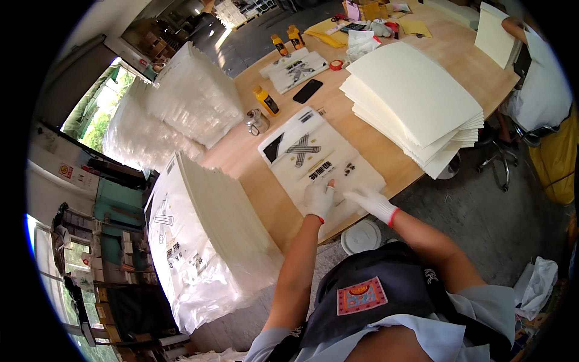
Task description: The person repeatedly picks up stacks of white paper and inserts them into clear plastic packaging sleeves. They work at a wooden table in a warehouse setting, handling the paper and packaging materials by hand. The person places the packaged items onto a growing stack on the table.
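Observation:
In front of me on the wooden table lies a white printed plastic bag point(329, 154), flat, with dark pencil-like artwork and a black corner. My left hand point(318, 199), in a white glove with a red cuff, rests on the near part of the bag. Its thumb tip shows bare, and the fingers lie on the plastic. Beside it my right hand point(373, 204), gloved the same way, reaches over the bag's near right side with its fingers stretched out. Neither hand visibly grips anything. A tall stack of white paper sheets point(413, 90) stands to the right of the bag.
Stacked bagged paper point(211, 223) stands at the left, with large plastic-wrapped bundles point(187, 96) behind. A metal jar point(256, 122), orange bottle point(266, 101), black phone point(307, 91) and red tape roll point(336, 64) sit farther back. A white-lidded bucket point(360, 236) is below the near edge. Another person's arm point(514, 28) holds sheets far right.

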`<state>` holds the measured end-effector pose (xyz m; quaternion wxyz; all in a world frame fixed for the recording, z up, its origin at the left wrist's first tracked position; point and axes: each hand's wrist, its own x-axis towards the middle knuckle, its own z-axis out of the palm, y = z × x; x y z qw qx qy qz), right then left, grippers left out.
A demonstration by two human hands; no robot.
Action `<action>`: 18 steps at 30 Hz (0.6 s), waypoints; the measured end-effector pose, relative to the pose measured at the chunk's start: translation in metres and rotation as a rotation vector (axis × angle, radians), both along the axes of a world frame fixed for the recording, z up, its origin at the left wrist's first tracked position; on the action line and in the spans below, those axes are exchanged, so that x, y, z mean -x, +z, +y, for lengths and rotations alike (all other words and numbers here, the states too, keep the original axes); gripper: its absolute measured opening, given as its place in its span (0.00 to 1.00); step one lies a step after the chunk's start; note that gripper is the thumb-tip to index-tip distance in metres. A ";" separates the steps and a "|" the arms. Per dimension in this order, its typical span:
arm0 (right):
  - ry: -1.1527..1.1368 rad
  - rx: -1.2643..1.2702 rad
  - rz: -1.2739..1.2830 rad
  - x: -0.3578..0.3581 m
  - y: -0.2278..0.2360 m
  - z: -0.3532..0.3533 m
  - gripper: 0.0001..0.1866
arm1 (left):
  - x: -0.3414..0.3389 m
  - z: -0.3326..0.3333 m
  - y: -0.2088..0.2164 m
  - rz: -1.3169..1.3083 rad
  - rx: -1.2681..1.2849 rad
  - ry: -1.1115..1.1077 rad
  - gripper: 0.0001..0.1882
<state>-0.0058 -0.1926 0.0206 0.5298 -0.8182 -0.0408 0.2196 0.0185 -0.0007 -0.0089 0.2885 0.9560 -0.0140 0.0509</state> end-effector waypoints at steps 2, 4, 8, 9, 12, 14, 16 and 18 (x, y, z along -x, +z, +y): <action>-0.007 -0.115 -0.063 -0.037 -0.020 0.019 0.23 | -0.006 -0.007 0.010 0.014 0.029 0.005 0.12; 0.014 -0.087 -0.156 -0.053 -0.039 0.029 0.24 | -0.010 -0.008 0.016 0.040 0.094 0.040 0.11; 0.064 0.423 -0.370 -0.052 -0.081 0.004 0.21 | -0.032 0.018 0.016 -0.185 1.228 0.205 0.05; 0.142 0.525 -0.350 -0.049 -0.086 -0.021 0.22 | -0.026 0.004 0.052 -0.213 1.423 0.202 0.05; 0.246 0.495 0.016 -0.038 -0.033 -0.045 0.23 | -0.008 0.006 0.075 -0.116 1.378 0.096 0.03; 0.210 0.293 0.127 -0.034 -0.009 -0.051 0.22 | -0.004 0.000 0.073 -0.014 1.196 0.014 0.03; 0.146 0.013 -0.014 -0.031 0.004 -0.036 0.21 | -0.003 -0.020 0.066 0.033 1.066 -0.028 0.04; 0.077 0.055 -0.524 -0.033 0.008 -0.006 0.19 | 0.007 -0.044 0.070 -0.015 0.797 -0.136 0.06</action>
